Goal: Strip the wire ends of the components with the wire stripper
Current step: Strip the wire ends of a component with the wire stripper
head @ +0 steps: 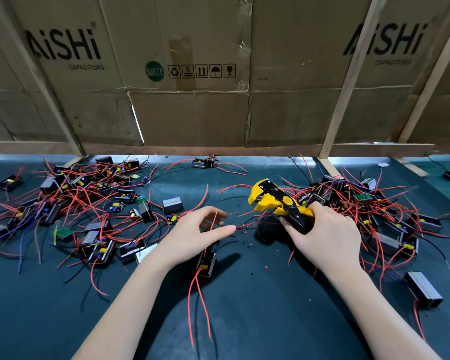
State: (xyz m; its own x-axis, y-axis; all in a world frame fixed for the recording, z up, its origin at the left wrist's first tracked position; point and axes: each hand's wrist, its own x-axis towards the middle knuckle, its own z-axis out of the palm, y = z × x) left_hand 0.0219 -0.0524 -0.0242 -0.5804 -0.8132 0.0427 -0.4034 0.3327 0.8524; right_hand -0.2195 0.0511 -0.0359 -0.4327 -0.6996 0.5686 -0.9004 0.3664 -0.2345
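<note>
Right hand: the right hand (325,237) grips the black handles of the wire stripper (278,201), fingers curled round them, raised above the mat.
Wire stripper: yellow and black, its head pointing left and away from the person, jaws parted with nothing visibly between them.
Left hand: the left hand (195,235) hovers over the mat with fingers loosely spread and thumb stretched toward the right; a thin red wire (213,222) rises between thumb and fingers, but whether it is pinched cannot be told.
Component at hand: a small black component (205,265) lies just below the left wrist, partly hidden by it, with red leads trailing toward the person.
Left pile: a heap of components (70,198) with tangled red, black and blue wires covers the left part of the mat.
Right pile: a second heap (369,211) lies behind and right of the right hand.
Offcuts: small red and black insulation bits (244,227) are scattered between the hands.
Surface: a dark teal mat (257,307).
Backdrop: cardboard boxes (187,74) printed "AiSHi CAPACITORS" behind wooden slats (348,81).
</note>
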